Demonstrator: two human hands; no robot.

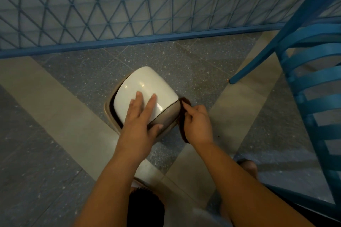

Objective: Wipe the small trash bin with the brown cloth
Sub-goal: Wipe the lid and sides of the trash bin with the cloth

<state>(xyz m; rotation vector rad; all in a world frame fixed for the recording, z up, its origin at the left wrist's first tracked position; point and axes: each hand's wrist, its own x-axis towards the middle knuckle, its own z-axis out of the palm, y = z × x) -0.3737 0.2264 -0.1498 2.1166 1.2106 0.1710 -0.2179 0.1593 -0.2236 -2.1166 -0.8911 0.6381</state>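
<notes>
**Wiping the bin's right side, lid steadied from above**

Standing on the speckled grey floor (60,153), where a pale diagonal band meets the dark tiles, the small trash bin (147,86) sits near the foot of the blue lattice fence (129,5). No brand, label or writing can be read on it. Its glossy white swing lid is tilted, leaving a dark gap along the left rim; what lies inside cannot be told.

The left hand (140,120) lies on the lid with fingers straight and spread, thumb hooked over the beige collar at the near edge. Just right of it, the right hand (198,123) has its fingers curled round the brown cloth (182,116), which seems pressed against the bin's right wall, though the dim light blurs the contact.

At the right edge stands a blue slatted chair (310,83), well apart from the bin.
</notes>
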